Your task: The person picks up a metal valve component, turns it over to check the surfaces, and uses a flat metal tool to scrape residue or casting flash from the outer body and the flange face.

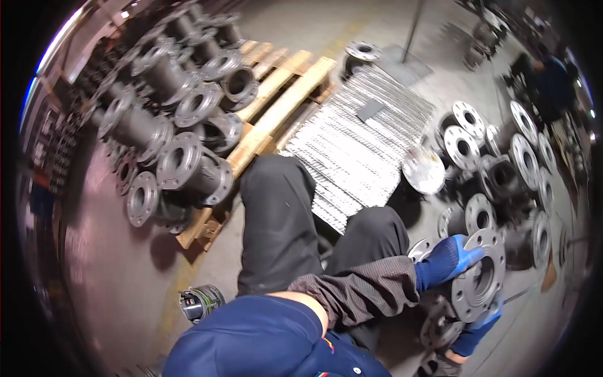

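At the lower right I hold a grey flanged pipe fitting (463, 294), its round bolt-holed flange tilted up toward me. My left hand (453, 256), in a blue glove, reaches across my body and is closed on the flange's upper left edge, fingers near the bore. Lower down, my right hand (480, 328), also gloved in blue, grips the fitting's lower right side; part of its fingers is hidden behind the flange. Beneath the hands lies another flanged piece (438, 328), partly covered. Close by on the right stand more flanged pipe fittings (480, 213).
A low surface covered in silvery ridged sheet (352, 144) lies before my knees, with a small dark pad (370, 110) on it. On the left, stacked flanged pipes (182, 160) rest on a wooden pallet (286, 100). An open can (201, 303) stands beside my left leg.
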